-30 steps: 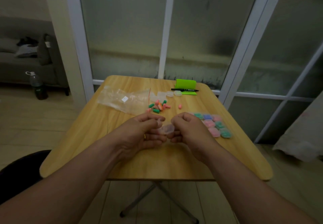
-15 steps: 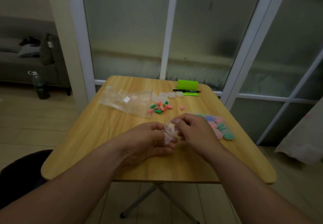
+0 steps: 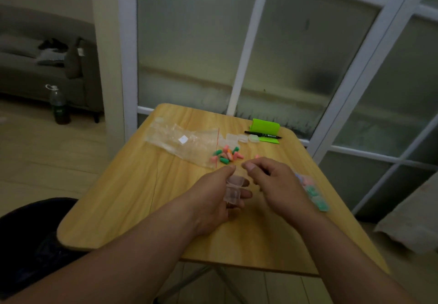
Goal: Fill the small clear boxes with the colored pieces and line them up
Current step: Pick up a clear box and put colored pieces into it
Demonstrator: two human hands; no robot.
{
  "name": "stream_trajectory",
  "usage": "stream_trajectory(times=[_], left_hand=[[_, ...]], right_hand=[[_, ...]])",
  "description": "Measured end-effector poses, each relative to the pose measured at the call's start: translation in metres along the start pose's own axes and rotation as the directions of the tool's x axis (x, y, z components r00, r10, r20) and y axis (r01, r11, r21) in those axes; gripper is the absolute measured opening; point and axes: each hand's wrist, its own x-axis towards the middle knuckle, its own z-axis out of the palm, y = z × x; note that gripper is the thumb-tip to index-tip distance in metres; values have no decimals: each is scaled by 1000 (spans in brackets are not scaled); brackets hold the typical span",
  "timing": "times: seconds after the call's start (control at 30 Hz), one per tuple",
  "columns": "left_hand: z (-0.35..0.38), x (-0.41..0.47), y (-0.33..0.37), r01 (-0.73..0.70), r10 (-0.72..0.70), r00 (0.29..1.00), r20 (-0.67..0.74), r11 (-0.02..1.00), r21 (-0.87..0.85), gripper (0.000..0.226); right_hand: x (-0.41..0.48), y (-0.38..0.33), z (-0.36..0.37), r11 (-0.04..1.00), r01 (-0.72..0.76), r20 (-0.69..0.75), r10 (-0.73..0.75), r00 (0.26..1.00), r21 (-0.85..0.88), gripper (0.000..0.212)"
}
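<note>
We are gripping an open, seemingly empty clear box (image 3: 233, 192) in our left hand (image 3: 211, 199) over the tabletop (image 3: 132, 197). Our right hand (image 3: 277, 185) is hovering just beside it, fingers loosely curled around nothing we can see. Just right of that hand, a row of filled boxes (image 3: 314, 193) is sitting lined up. Beyond both hands, loose colored pieces (image 3: 225, 155) and spare empty boxes (image 3: 231, 139) are waiting, so we are judging the job partly done.

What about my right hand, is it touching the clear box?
Cannot tell. Head view: thumb of the right hand is beside the clear box gripped by the left hand; its edge is blurred.
</note>
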Motion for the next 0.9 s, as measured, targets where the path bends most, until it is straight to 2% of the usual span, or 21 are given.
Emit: stream_trajectory(times=[0.1,0.2,0.4,0.53,0.63,0.77,0.9], left_hand=[[-2,4,9,-53,43,996,-84,992,-115,47],[-5,5,15,-57,41,995,-91,981,-184,44],[-10,9,20,-50,42,998,-52,984,-172,37],[-11,10,19,-32,28,999,-26,986,-163,38],[-12,12,20,-26,22,999,-30,986,-163,40],[-12,11,20,-25,20,999,-33,987,-158,41],[-13,12,17,-17,11,999,-47,989,-146,43]], right_hand=[[34,13,-9,995,-64,-124,54,991,-78,15],[72,33,-17,967,-146,-189,106,976,-210,11],[126,55,-19,822,-268,-142,227,963,-502,13],[138,51,-6,747,-339,-116,336,935,-572,31],[137,46,5,705,-379,-139,375,917,-600,28],[135,43,5,715,-392,-181,356,917,-579,18],[127,44,-4,859,-270,-182,209,961,-435,13]])
